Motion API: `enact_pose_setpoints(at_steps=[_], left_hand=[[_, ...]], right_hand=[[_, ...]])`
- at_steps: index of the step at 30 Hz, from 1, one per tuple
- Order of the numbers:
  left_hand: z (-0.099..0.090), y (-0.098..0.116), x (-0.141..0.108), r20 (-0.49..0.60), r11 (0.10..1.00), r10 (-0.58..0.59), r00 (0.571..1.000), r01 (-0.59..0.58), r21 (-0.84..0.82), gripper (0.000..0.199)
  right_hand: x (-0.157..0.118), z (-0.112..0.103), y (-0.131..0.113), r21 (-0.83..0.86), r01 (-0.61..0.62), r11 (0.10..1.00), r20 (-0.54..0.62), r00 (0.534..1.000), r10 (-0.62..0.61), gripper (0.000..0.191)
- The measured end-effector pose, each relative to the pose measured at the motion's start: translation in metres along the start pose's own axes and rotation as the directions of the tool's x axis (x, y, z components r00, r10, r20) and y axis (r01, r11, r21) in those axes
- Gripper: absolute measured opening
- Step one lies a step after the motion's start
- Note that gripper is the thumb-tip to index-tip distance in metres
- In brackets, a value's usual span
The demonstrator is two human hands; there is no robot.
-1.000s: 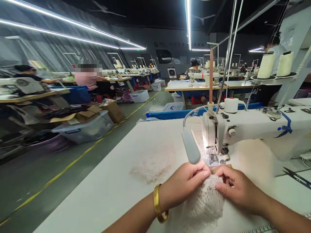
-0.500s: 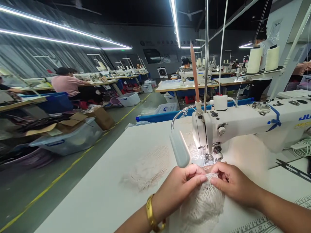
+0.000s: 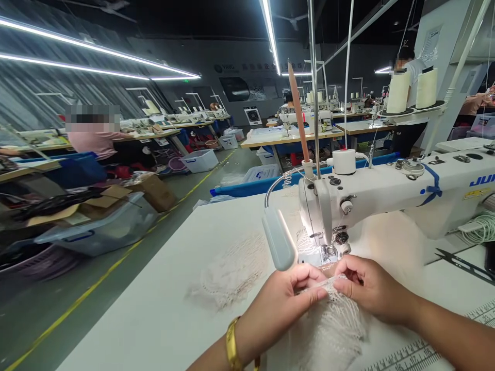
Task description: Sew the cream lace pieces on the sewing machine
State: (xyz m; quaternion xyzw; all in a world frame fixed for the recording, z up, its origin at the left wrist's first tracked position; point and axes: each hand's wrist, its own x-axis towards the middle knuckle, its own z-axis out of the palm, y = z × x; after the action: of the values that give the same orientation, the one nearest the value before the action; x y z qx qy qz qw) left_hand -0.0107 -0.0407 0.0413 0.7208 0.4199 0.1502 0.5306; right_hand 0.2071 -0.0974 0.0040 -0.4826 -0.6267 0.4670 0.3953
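Pale lace fabric (image 3: 336, 322) hangs down toward me from between my two hands, just in front of the sewing machine (image 3: 371, 185). My left hand (image 3: 288, 296) pinches the lace edge between thumb and fingers; a gold bangle circles that wrist. Close beside it, my right hand (image 3: 371, 286) grips the same edge, its fingers closed. Behind my fingertips is the lit presser foot (image 3: 328, 251). More lace (image 3: 232, 273) lies on the white table to the left and runs up toward the machine head.
A grey lamp (image 3: 278, 239) hangs left of the needle area. Black thread snips (image 3: 464, 265) and a clear ruler (image 3: 413, 355) lie on the table (image 3: 154, 309) at right. Plastic bins (image 3: 104, 226) stand on the floor at left. Other people sit at machines beyond.
My hands have moved slightly apart along the lace edge, and the hanging lace has spread a little to the right. The whole view has shifted slightly.
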Motion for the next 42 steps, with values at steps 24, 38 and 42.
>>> enact_pose_setpoints(at_steps=[24, 38, 42], left_hand=[[0.006, -0.006, 0.000, -0.132, 0.991, 0.106, 0.986, -0.093, 0.097, 0.036], [-0.007, 0.024, -0.018, 0.001, 0.990, 0.099, 0.995, -0.098, 0.096, 0.041], [-0.029, 0.052, -0.036, 0.153, 0.983, -0.003, 0.988, -0.025, 0.180, 0.038]], right_hand=[[0.001, 0.000, 0.002, 0.105, -0.021, 0.994, -0.013, 1.000, 0.022, 0.025], [-0.013, 0.003, -0.014, -0.042, 0.034, 0.999, -0.033, 0.999, -0.036, 0.023], [-0.027, 0.013, -0.040, -0.024, -0.010, 1.000, 0.088, 0.996, 0.012, 0.027]])
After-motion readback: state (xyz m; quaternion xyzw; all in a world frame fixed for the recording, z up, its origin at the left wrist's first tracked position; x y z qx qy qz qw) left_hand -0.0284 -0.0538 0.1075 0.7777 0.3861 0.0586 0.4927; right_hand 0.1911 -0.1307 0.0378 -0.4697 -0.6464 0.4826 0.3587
